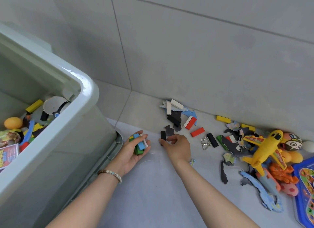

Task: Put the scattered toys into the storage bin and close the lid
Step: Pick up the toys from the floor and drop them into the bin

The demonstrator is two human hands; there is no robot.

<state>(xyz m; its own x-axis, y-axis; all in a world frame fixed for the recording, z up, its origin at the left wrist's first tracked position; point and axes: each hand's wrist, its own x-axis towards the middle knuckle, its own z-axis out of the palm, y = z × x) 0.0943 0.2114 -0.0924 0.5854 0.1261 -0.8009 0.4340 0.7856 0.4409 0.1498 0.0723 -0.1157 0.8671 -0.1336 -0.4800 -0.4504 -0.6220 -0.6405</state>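
Beside the storage bin (88, 98), the left hand (130, 153), nearer it, grips gathered blocks (140, 143); the right hand (178, 148) pinches a black block (163, 135).

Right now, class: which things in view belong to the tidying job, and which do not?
Job: storage bin, coloured blocks in left hand, black block in right hand, red block, yellow plane.
Not: bead bracelet, wall tiles.
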